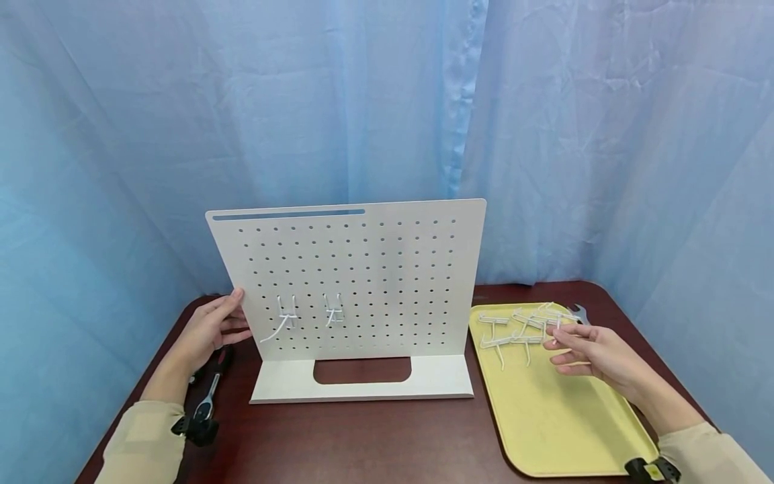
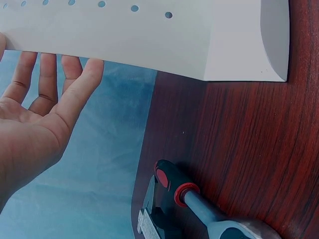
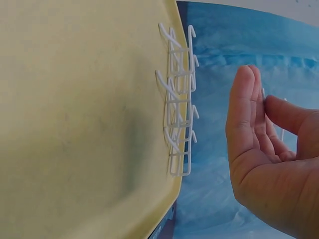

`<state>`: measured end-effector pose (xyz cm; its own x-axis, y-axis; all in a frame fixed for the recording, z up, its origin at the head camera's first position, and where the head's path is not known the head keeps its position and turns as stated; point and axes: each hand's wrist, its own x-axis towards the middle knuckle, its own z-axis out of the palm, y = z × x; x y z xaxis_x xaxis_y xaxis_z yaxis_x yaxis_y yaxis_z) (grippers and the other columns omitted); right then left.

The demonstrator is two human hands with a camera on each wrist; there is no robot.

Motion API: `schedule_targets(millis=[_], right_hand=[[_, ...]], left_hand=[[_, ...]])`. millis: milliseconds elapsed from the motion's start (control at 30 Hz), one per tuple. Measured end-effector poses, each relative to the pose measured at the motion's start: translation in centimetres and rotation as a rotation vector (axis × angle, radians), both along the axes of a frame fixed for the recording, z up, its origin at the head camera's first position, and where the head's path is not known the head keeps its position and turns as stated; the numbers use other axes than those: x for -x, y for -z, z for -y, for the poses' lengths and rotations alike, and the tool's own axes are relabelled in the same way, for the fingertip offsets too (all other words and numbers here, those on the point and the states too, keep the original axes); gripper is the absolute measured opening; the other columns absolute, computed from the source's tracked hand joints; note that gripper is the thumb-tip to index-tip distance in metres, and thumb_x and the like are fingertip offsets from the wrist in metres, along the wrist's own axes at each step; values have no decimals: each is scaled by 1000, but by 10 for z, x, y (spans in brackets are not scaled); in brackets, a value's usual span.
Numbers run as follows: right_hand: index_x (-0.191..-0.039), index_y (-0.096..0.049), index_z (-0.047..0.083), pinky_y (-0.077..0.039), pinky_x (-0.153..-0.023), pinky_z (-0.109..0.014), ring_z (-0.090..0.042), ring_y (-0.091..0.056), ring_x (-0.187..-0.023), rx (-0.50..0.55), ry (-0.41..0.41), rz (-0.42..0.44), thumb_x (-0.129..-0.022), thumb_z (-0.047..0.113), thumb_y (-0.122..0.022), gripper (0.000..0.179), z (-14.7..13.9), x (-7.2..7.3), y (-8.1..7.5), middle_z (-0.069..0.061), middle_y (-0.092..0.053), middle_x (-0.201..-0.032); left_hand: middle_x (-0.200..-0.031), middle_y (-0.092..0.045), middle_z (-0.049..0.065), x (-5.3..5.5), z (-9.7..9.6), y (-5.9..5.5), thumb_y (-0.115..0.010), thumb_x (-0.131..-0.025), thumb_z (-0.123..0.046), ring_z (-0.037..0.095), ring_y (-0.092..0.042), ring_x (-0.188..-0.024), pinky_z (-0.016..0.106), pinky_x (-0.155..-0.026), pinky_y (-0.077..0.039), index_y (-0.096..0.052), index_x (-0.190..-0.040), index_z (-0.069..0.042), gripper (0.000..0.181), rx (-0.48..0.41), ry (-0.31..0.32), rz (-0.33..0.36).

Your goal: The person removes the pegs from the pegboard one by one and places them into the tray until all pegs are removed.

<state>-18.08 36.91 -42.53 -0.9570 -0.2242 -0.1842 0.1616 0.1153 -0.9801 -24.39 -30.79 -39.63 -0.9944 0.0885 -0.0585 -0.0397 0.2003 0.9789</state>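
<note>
A white pegboard (image 1: 375,282) stands upright on its base, with two white wire hooks (image 1: 287,316) mounted in its lower left holes. My left hand (image 1: 208,329) grips the board's left edge, thumb at the front and fingers behind. Over the far end of the yellow tray (image 1: 556,430), my right hand (image 1: 595,353) pinches a white pegboard hook (image 1: 557,325) between thumb and fingers; the fingers partly hide it. Several more white hooks (image 3: 179,99) lie together on the tray, beside the right hand.
A ratchet wrench (image 1: 207,403) and another dark-handled tool (image 2: 149,216) lie on the dark wood table (image 1: 363,437), left of the board. A wrench end (image 1: 580,313) shows past the tray's far right edge. Blue curtains (image 1: 387,101) hang behind and at both sides.
</note>
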Motion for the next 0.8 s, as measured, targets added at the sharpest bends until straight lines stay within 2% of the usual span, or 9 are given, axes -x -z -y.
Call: schedule_targets(millis=[200, 367, 600, 800], right_hand=[[-127, -63, 7, -61, -84, -42, -23, -73, -93, -3, -10, 88, -107, 22, -56, 26, -8, 4, 8, -8, -73, -111], [-131, -60, 0, -60, -85, -43, -24, -73, -94, -42, 8, 155, -105, 25, -60, 36, -12, 5, 17, -9, -73, -112], [-136, -52, -10, -61, -84, -42, -21, -71, -92, -69, -11, 190, -105, 26, -60, 48, -16, 7, 24, -9, -71, -115], [-134, -56, -9, -61, -83, -43, -21, -72, -90, -64, -46, 200, -105, 24, -59, 43, -21, 10, 29, -10, -72, -113]], left_hand=[[-106, -63, 13, 0, 0, 0, -53, -104, -51, 20, -69, -94, 40, -84, -60, -61, -114, -2, 50, 5, -2, 0], [-105, -63, 12, 0, -2, 0, -52, -104, -51, 20, -69, -94, 40, -84, -61, -60, -117, -2, 51, 9, -2, 0], [-106, -65, 13, -1, -2, 0, -53, -103, -52, 19, -70, -94, 41, -85, -60, -59, -120, -1, 54, 14, 2, -3], [-108, -64, 15, 1, -2, 1, -53, -103, -54, 19, -70, -94, 41, -85, -60, -59, -121, -1, 56, 23, -1, -7]])
